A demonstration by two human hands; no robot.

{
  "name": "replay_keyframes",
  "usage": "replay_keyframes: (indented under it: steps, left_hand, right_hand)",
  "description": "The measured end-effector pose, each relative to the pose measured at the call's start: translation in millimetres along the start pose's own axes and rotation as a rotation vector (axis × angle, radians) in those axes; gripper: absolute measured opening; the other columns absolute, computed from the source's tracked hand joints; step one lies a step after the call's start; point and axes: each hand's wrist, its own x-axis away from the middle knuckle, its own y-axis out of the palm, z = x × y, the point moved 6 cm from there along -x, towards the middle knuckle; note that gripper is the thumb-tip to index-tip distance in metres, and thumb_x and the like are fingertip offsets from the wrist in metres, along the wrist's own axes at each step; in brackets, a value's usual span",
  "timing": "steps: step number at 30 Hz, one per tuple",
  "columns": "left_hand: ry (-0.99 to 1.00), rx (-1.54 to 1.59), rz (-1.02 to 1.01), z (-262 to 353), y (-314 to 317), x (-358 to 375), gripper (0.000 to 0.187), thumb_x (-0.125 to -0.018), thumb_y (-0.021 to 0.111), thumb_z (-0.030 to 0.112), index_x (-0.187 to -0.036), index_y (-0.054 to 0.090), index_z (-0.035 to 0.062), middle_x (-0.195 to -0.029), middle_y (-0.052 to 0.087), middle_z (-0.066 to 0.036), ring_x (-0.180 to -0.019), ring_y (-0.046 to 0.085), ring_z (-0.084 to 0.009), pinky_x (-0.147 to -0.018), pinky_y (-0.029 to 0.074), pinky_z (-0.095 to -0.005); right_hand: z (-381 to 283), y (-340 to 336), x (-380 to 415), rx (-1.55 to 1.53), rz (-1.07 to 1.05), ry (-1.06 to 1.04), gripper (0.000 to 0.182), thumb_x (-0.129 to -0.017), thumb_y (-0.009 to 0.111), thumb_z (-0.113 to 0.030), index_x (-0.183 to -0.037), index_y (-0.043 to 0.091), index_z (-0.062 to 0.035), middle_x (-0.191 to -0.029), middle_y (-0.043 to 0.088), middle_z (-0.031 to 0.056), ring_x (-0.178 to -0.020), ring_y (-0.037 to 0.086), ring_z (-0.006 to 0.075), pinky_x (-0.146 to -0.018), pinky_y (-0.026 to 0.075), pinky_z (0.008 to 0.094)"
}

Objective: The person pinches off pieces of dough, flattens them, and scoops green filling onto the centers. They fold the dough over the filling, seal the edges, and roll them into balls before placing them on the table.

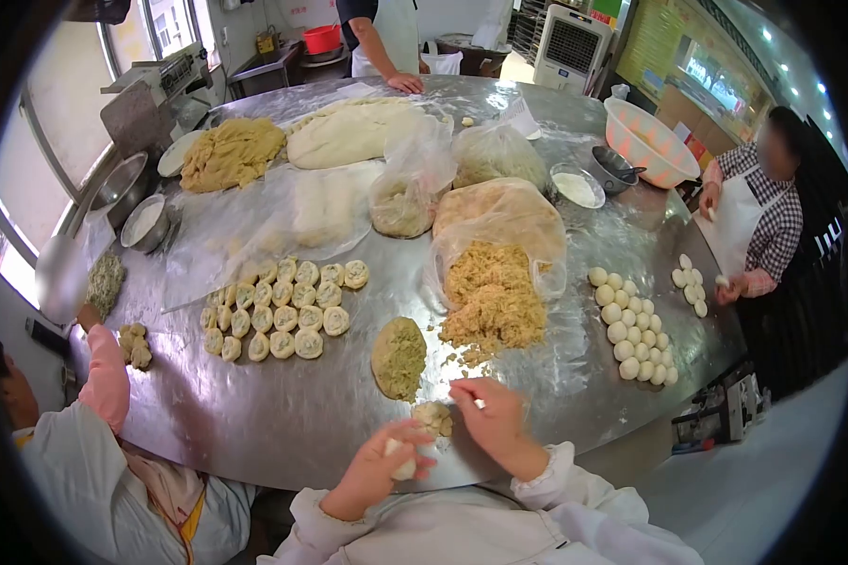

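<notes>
My left hand [372, 473] is closed around a pale piece of dough [402, 462] at the table's near edge. Just to the right, my right hand [493, 419] has its fingers curled together, with something small and white showing at them that I cannot make out. Between and beyond both hands lies a small heap of pale lumps [433, 418]. Behind that heap sits a greenish mound of filling [399, 356]. A crumbly orange-brown mass [496, 306] spills from a plastic bag farther back.
Rows of filled dough rounds [283, 306] lie left, white dough balls [633, 330] right. Covered dough [349, 130], a flour bowl [578, 187] and a colander [645, 141] are farther back. A co-worker [749, 207] stands right, another person's sleeve [106, 381] is left, a third person is across.
</notes>
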Motion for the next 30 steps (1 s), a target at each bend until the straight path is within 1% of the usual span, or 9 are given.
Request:
replay_keyframes:
  steps: [3, 5, 12, 14, 16, 20, 25, 28, 30]
  left_hand:
    - [0.194, 0.119, 0.208, 16.4, -18.5, -7.0, 0.021, -0.099, 0.048, 0.021, -0.098, 0.061, 0.0048, -0.104, 0.06, -0.013, -0.08, 0.061, -0.0236, -0.063, 0.052, -0.0334]
    - [0.333, 0.219, 0.055, 12.9, -32.2, -12.8, 0.029, -0.099, 0.046, 0.027, -0.086, 0.059, 0.0046, -0.093, 0.059, -0.012, -0.074, 0.06, -0.0236, -0.058, 0.05, -0.0326]
    - [0.291, 0.181, 0.071, 19.5, -37.4, -22.4, 0.058, -0.097, 0.038, 0.054, -0.057, 0.036, 0.0116, -0.067, 0.047, -0.006, -0.058, 0.05, -0.0211, -0.043, 0.039, -0.0329]
    - [0.339, 0.314, 0.044, 24.9, -44.0, -32.3, 0.057, -0.096, 0.037, 0.056, -0.058, 0.036, 0.0134, -0.066, 0.046, -0.005, -0.059, 0.05, -0.0209, -0.046, 0.04, -0.0342]
    - [0.347, 0.479, 0.113, 36.0, -39.6, -35.3, 0.058, -0.096, 0.034, 0.058, -0.06, 0.04, 0.0126, -0.071, 0.05, -0.006, -0.073, 0.055, -0.023, -0.06, 0.046, -0.0354]
    - [0.518, 0.575, 0.118, 52.1, -10.6, -31.6, 0.06, -0.095, 0.031, 0.061, -0.086, 0.055, 0.0073, -0.086, 0.058, -0.01, -0.099, 0.054, -0.0243, -0.087, 0.044, -0.0398]
    - [0.543, 0.661, 0.189, 66.9, 14.6, -11.8, 0.061, -0.097, 0.033, 0.057, -0.118, 0.051, 0.0022, -0.099, 0.061, -0.01, -0.103, 0.053, -0.0239, -0.097, 0.041, -0.043]
    - [0.559, -0.143, 0.184, 50.8, -5.6, -15.6, 0.053, -0.099, 0.037, 0.049, -0.113, 0.053, 0.0009, -0.098, 0.061, -0.01, -0.101, 0.055, -0.0245, -0.098, 0.041, -0.0428]
    - [0.623, -0.128, 0.197, 45.0, -14.6, -21.9, 0.05, -0.099, 0.038, 0.047, -0.115, 0.052, 0.0011, -0.1, 0.061, -0.01, -0.097, 0.057, -0.024, -0.096, 0.042, -0.0414]
  right_hand:
    - [7.4, 43.6, 25.3, 0.145, -0.24, -0.243, 0.025, -0.083, 0.066, -0.014, -0.106, 0.063, -0.0036, -0.1, 0.064, 0.0148, -0.094, 0.061, 0.0318, -0.081, 0.051, 0.0386]
    - [4.7, 62.6, 47.7, 0.258, -0.229, -0.404, 0.031, -0.083, 0.067, -0.013, -0.111, 0.059, -0.0035, -0.111, 0.06, 0.0163, -0.103, 0.057, 0.0354, -0.089, 0.047, 0.0418]
    - [2.7, 51.5, 22.7, 0.09, -0.363, -0.236, 0.037, -0.083, 0.066, -0.015, -0.115, 0.056, -0.0004, -0.112, 0.059, 0.0192, -0.109, 0.054, 0.0372, -0.094, 0.045, 0.0421]
    - [-19.7, 38.7, 15.3, -0.016, -0.252, -0.091, 0.039, -0.083, 0.066, -0.017, -0.117, 0.055, -0.0003, -0.113, 0.059, 0.019, -0.109, 0.054, 0.037, -0.094, 0.045, 0.0412]
    - [-49.6, 44.1, 10.3, -0.098, -0.313, -0.188, 0.041, -0.084, 0.066, -0.018, -0.12, 0.053, -0.0008, -0.114, 0.058, 0.0194, -0.108, 0.054, 0.0365, -0.092, 0.045, 0.0407]
    - [-75.3, 71.1, 11.4, -0.153, -0.221, -0.272, 0.043, -0.087, 0.065, -0.02, -0.123, 0.05, -0.0014, -0.117, 0.055, 0.0208, -0.108, 0.054, 0.0337, -0.088, 0.045, 0.039]
    - [-41.0, 86.2, 9.9, -0.433, -0.397, 0.15, 0.04, -0.096, 0.052, -0.034, -0.119, 0.048, -0.0013, -0.092, 0.062, 0.0145, -0.081, 0.062, 0.0267, -0.072, 0.048, 0.0347]
    - [-41.1, 91.2, 14.9, -0.517, -0.546, 0.186, 0.042, -0.098, 0.047, -0.038, -0.119, 0.047, -0.0011, -0.088, 0.063, 0.0126, -0.076, 0.062, 0.023, -0.069, 0.049, 0.0331]
    - [-54.0, 87.4, 18.3, -0.352, -0.586, 0.104, 0.042, -0.099, 0.045, -0.039, -0.118, 0.048, -0.0007, -0.09, 0.063, 0.0123, -0.078, 0.062, 0.0201, -0.068, 0.049, 0.0319]
